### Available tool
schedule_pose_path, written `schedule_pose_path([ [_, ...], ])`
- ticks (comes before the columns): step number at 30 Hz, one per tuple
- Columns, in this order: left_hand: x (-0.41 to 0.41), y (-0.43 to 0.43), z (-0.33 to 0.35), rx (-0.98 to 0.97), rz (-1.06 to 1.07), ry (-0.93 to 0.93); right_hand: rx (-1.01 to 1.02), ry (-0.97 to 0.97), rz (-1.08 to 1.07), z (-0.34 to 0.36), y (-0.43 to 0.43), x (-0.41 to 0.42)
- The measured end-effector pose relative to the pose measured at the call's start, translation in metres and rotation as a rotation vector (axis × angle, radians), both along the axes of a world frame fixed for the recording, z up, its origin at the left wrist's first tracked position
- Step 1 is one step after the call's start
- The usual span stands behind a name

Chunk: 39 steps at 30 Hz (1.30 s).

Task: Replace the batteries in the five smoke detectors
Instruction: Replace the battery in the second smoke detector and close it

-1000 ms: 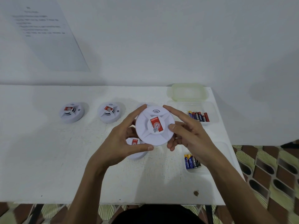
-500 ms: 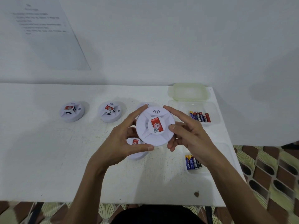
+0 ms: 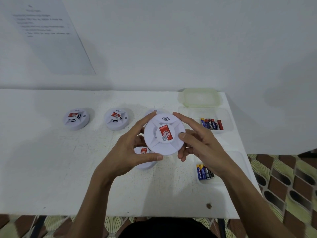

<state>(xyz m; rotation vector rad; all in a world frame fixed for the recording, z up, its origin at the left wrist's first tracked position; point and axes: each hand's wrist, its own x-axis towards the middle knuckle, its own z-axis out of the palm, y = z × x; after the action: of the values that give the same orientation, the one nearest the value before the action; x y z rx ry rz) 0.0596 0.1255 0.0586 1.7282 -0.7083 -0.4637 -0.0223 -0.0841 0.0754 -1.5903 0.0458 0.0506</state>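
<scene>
White table (image 3: 51, 169) against a white wall. Left hand (image 3: 125, 152) and right hand (image 3: 200, 146) clamp the held detector (image 3: 164, 133) by opposite rims, fingers curled round it, red label up, above the table's centre. Second detector (image 3: 145, 164) lies at 7 o'clock, partly hidden by the left hand; third detector (image 3: 155, 111) shows at 12 o'clock. Fourth detector (image 3: 116, 118) and fifth detector (image 3: 76, 118) sit toward 9 o'clock, well apart from the grip. Far batteries (image 3: 212, 124) at 3 o'clock; near batteries (image 3: 204, 171) at 5 o'clock, beside the right wrist.

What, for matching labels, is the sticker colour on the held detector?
Held detector sticker: red, white-marked; head view.
</scene>
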Motion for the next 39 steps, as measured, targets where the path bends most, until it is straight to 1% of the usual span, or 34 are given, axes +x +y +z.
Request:
schedule_pose_path([
  [4, -0.0001, 0.0010, 0.0018, -0.008, 0.002, 0.005, -0.157, 0.027, 0.074, -0.0003, -0.0019, -0.0014],
  [6, 0.0000, 0.0013, 0.0033, -0.012, 0.002, 0.011, -0.199, 0.012, 0.113, -0.0013, -0.0013, -0.0024],
  [23, -0.0023, 0.0029, 0.0031, -0.002, -0.016, 0.015, -0.162, -0.007, 0.111, -0.0038, 0.0011, -0.0047],
  [28, -0.0039, 0.0034, 0.0008, -0.004, -0.008, 0.008, -0.145, 0.016, 0.105, -0.0069, -0.0003, -0.0060],
  [35, -0.0063, 0.0049, -0.0006, 0.017, 0.006, -0.017, -0.171, 0.034, 0.102, -0.0065, -0.0002, -0.0083],
  [39, -0.0081, 0.0053, -0.0001, 0.005, 0.003, -0.001, -0.189, 0.039, 0.097, -0.0056, 0.0009, -0.0098],
])
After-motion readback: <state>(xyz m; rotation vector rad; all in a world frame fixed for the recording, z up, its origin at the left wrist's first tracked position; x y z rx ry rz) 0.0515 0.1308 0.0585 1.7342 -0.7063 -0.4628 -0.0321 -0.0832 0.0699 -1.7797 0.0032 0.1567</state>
